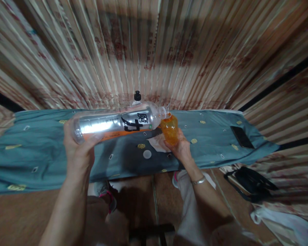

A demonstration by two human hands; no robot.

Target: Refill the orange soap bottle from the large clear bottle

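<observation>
My left hand (79,147) clamps the bottle (110,124), neck toward three o'clock; my right hand (182,147) clasps the orange container (170,130); a slip where they seemingly meet risks spillage

Left hand (79,148) gripping, right hand (181,147) curled, forearms (70,198) stretched forward

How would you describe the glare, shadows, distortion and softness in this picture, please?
Head view: bright glare on the large bottle; head view: a dark shadow on the cloth below it; head view: wide-angle stretch, with the curtain folds fanning outward; head view: softness and dim light, leaving little detail in the dark bag.
</observation>
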